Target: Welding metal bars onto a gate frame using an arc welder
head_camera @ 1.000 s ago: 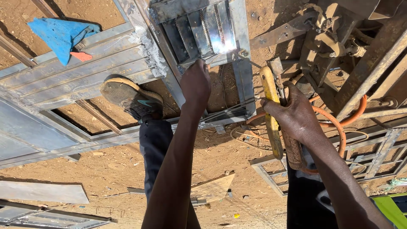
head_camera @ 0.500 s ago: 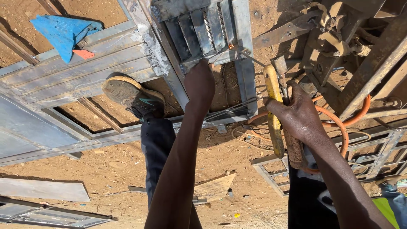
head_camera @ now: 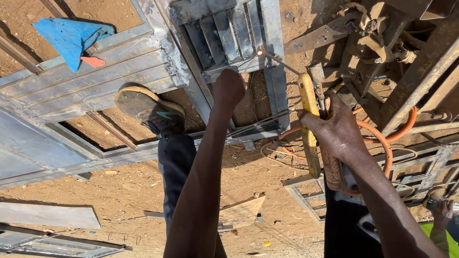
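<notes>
The left hand (head_camera: 229, 88) is pressing closed on the grille (head_camera: 229, 36), steadying it, while the right hand (head_camera: 334, 131) is gripping the yellow holder (head_camera: 308, 124), its rod (head_camera: 279, 61) sparking against the grille's edge.

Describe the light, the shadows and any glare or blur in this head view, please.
Head view: hard sunlight; the left hand and right hand are sharp, with dark shadows on the sandy ground. A small bright spark glows at the rod tip on the metal frame, and the frame's slats shine. Straight bars bend near the edges.

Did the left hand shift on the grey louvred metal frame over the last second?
No. The left hand stays fisted at the lower edge of the grey louvred metal frame, same spot relative to its slats.
</notes>
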